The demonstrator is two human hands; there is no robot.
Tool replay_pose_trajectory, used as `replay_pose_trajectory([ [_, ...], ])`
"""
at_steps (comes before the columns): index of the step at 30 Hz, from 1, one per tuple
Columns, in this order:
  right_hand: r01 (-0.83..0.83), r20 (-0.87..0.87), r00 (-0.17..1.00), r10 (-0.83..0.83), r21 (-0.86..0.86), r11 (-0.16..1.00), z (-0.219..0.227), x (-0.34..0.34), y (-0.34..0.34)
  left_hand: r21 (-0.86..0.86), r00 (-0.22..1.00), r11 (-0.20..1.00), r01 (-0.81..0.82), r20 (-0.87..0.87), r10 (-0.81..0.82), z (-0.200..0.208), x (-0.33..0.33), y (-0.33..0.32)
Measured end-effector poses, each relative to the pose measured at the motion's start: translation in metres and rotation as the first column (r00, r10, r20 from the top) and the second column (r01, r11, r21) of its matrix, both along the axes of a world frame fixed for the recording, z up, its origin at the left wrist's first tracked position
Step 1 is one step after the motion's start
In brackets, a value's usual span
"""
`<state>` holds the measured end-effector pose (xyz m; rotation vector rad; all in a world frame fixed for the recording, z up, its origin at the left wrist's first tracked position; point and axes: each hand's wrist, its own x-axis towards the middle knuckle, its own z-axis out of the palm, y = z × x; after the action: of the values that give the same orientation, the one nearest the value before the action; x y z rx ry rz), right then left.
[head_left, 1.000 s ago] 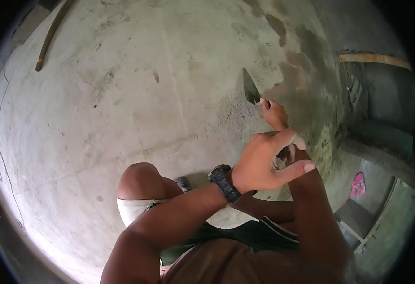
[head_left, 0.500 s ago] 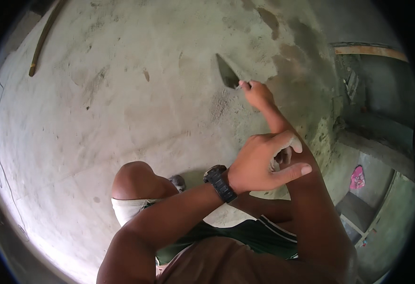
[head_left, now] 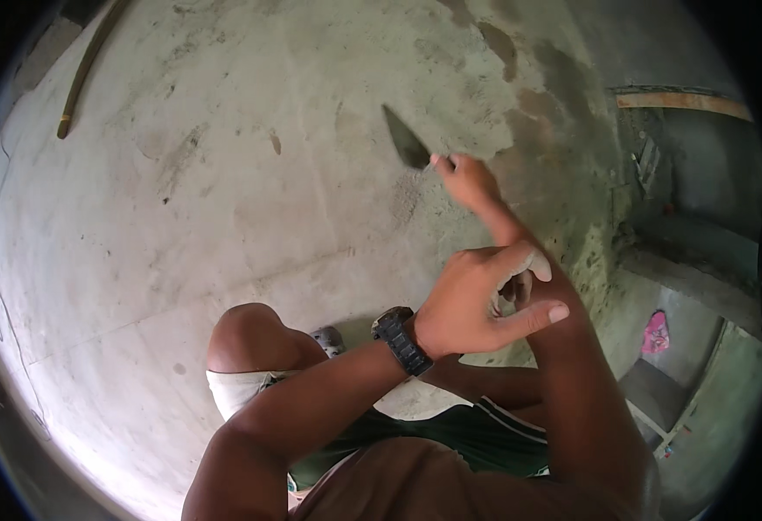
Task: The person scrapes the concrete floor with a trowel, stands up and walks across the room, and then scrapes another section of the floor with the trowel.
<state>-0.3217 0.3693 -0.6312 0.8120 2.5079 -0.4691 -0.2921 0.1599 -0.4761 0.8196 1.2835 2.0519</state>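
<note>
A dark, pointed trowel (head_left: 405,141) lies with its blade against the pale grey floor (head_left: 250,191). My right hand (head_left: 470,181) is wrapped round its handle, most of which is hidden by the fingers. Loose grey crumbs (head_left: 407,198) are scattered just below the blade. My left hand (head_left: 476,300) hangs near my right forearm, its fingers bent and the thumb held apart, with nothing visible in it. Grey, dusty residue coats its fingertips. A black watch (head_left: 401,343) is on my left wrist.
A long, curved strip (head_left: 85,69) lies at the far left, with a thin cable (head_left: 3,304) along the left edge. Darker patches (head_left: 563,95) mark the surface at upper right. On the right are a wooden board (head_left: 685,102), concrete ledges (head_left: 693,278) and a pink item (head_left: 656,333).
The trowel and my right hand have shifted slightly to the left and a little down, the blade turning a bit. My left hand stays almost where it was.
</note>
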Motion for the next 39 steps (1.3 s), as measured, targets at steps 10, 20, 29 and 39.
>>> replay_pose_trajectory([
  [10, 0.036, 0.055, 0.998, -0.040, 0.084, 0.996, -0.007, -0.020, -0.001, -0.021, 0.994, 0.994, 0.105, 0.003, -0.105, 0.006, 0.010, 0.008],
  [20, 0.699, 0.119, 0.585, -0.803, -0.577, 0.423, 0.006, 0.151, -0.016, -0.263, 0.855, 0.814, -0.518, -0.176, 0.487, 0.004, -0.157, -0.097],
  [29, 0.780, 0.115, 0.087, -0.990, -0.625, -0.004, -0.033, 0.246, -0.084, -0.503, 0.501, -0.166, -0.848, -0.863, 0.058, -0.314, -0.226, -0.340],
  [39, 0.580, 0.396, -0.190, -0.898, -0.693, -0.428, -0.065, 0.155, -0.131, -0.537, 0.584, -0.443, -0.718, -0.811, 0.038, -0.336, -0.184, -0.274],
])
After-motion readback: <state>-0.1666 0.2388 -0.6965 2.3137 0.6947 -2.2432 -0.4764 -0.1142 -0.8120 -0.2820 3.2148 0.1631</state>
